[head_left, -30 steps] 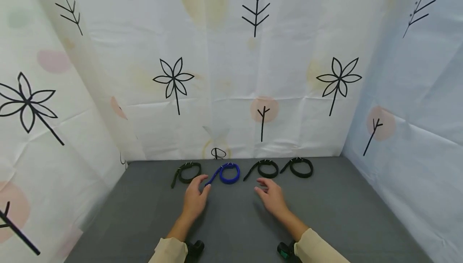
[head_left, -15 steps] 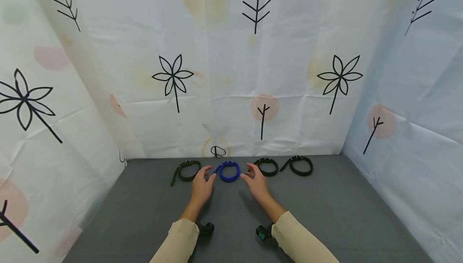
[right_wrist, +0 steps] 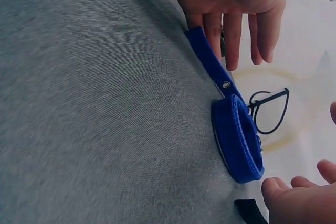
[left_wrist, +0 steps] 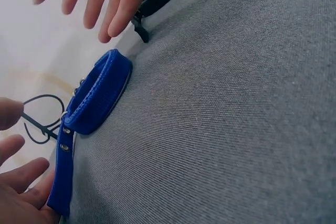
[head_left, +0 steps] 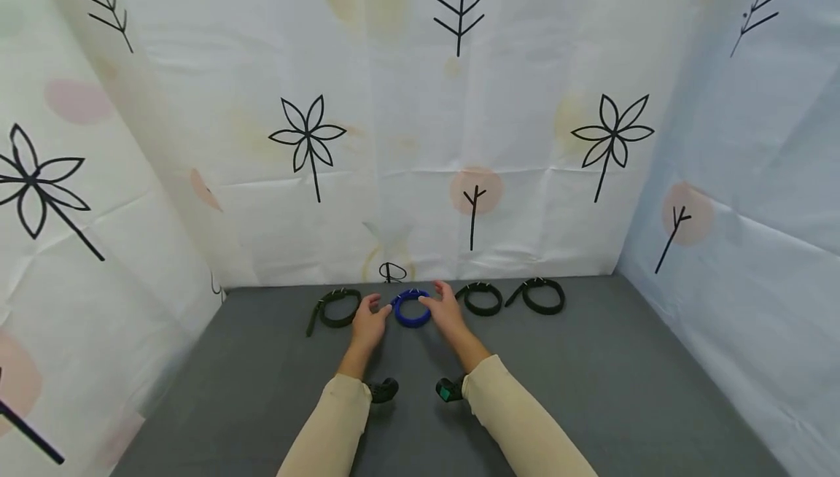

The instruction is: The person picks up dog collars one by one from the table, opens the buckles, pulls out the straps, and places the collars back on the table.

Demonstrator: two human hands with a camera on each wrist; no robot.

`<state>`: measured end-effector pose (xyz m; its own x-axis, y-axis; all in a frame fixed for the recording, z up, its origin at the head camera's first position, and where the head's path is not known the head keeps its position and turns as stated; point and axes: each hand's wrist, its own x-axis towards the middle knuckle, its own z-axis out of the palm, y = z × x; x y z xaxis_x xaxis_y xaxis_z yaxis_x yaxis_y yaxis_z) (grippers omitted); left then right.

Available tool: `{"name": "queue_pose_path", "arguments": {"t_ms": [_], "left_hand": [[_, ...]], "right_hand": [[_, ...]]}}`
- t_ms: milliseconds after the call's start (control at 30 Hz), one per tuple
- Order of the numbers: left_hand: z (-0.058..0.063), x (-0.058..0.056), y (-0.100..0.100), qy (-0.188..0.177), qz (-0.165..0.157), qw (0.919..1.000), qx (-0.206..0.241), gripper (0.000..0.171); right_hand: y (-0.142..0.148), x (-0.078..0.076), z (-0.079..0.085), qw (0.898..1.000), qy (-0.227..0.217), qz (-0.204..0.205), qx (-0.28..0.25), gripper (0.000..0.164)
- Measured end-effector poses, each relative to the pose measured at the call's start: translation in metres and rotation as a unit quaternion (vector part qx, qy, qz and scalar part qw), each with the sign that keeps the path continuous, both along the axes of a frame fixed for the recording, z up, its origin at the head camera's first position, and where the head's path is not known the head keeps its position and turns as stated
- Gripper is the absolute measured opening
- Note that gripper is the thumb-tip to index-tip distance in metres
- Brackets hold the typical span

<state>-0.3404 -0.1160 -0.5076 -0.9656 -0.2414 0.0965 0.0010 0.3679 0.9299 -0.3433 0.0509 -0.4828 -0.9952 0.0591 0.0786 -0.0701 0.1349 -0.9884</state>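
A blue pet collar (head_left: 411,319) stands on its edge, coiled into a ring. Its strap tail, with metal eyelets, extends left toward my left hand (head_left: 369,324). In the left wrist view, the left fingers (left_wrist: 31,174) are spread beside that tail; whether they touch it I cannot tell. On the ring's other side is my right hand (head_left: 448,311), its fingers extended and apart from the collar in the left wrist view. Neither hand grips anything. In the head view the two hands frame the blue collar from left and right.
A dark green collar (head_left: 337,322) lies left of the blue one. Two more dark collars, one nearer (head_left: 483,311) and one farther right (head_left: 544,310), lie right. Patterned cloth walls (head_left: 387,200) bound the grey table (head_left: 590,382) at the back and sides.
Both hands have moved forward and toward each other, closing in on the blue collar. The right hand came leftward from in front of the dark collar. The collars rest where they were.
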Motion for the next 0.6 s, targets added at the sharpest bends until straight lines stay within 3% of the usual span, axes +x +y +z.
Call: {"name": "queue_pose_path", "arguments": {"t_ms": [133,300,433,600], "left_hand": [[-0.003,-0.003,0.003,-0.002,-0.013,0.9999,-0.011,0.045],[-0.005,-0.003,0.009,0.002,-0.028,0.9994,-0.021,0.048],[-0.006,-0.003,0.012,0.005,-0.024,0.9994,-0.023,0.047],[-0.009,-0.003,0.014,0.005,-0.005,0.9997,-0.025,0.046]], "right_hand": [[-0.005,-0.005,-0.002,1.000,-0.018,-0.004,-0.010,0.057],[-0.008,-0.006,-0.005,0.997,-0.045,0.004,-0.058,0.064],[-0.010,-0.006,-0.006,0.993,-0.061,0.016,-0.095,0.067],[-0.011,-0.003,-0.005,0.991,-0.085,0.020,-0.105,0.067]]}}
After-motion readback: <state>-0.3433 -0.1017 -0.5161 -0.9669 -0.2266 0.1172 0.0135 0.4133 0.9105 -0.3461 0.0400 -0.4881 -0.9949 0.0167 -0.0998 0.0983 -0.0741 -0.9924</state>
